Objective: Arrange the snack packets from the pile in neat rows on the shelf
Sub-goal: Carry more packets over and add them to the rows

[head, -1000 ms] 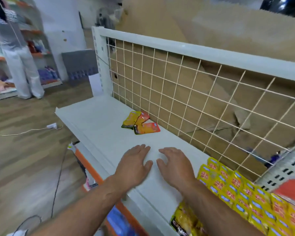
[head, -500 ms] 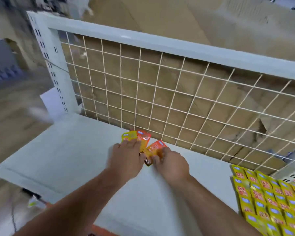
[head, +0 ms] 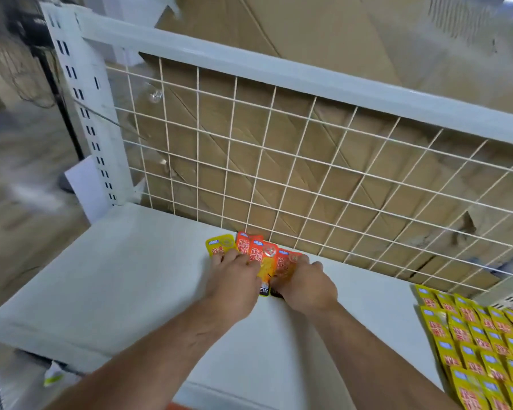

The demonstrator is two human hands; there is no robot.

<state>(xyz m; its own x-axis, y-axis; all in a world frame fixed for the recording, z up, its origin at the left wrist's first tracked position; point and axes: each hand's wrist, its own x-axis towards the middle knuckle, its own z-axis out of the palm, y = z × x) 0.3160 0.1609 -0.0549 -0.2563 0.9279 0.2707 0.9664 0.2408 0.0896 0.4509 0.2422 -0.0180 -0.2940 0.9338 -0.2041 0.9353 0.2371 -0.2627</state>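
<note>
Now at the far end of the white shelf (head: 116, 279), whose wire-grid back panel (head: 308, 161) stands before flattened cardboard (head: 279, 39). A second ago both palms lay flat on bare shelf, well short of the goods; since then both hands have travelled forward to the small pile of snack packets (head: 259, 250), which lies against the foot of the grid.

Lower right: finished rows of yellow packets (head: 480, 344), overlapping in order and well apart from the pile.

The pile, loosely heaped a second ago, now shows fanned side by side: one yellow packet (head: 219, 247) at the left and several orange ones beside it, overlapping.

Left hand (head: 234, 282): fingers bent over the lower parts of the yellow packet and its orange neighbour; whether they pinch or merely press cannot be told. Right hand (head: 305, 284): fingers curled over the rightmost orange packet (head: 288, 261), apparently gripping it.

Judgement: the reach is complete and gathering or squaring of the pile is under way. These few strays are what remains in view to join the ordered rows, so the task appears well advanced.
</note>
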